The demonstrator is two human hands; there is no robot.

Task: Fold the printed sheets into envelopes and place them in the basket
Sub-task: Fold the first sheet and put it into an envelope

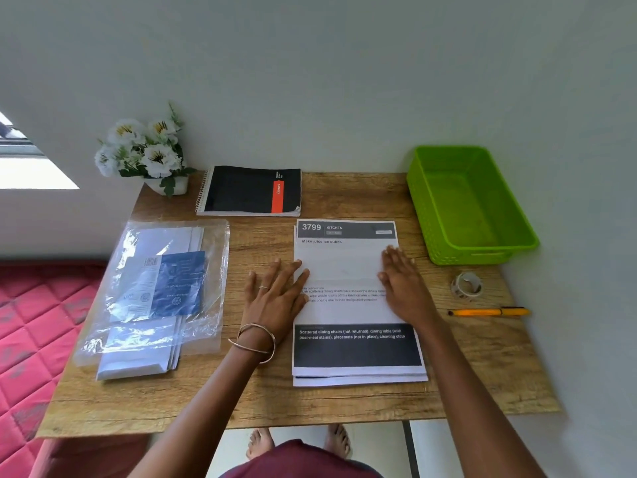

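A small stack of printed sheets (344,267) lies in the middle of the wooden table (262,398); the top sheet has dark bands at its far and near ends. My left hand (275,294) lies flat with straight fingers on the stack's left edge. My right hand (403,284) presses flat on the right side of the top sheet. A clear plastic packet of white envelopes (155,294) with a blue label lies to the left. The green plastic basket (482,250) stands at the back right with nothing in it.
A black spiral notebook (251,191) and a pot of white flowers (148,150) stand at the back by the wall. A roll of tape (467,286) and an orange pen (489,312) lie right of the sheets. A red mattress (34,322) borders the table's left side.
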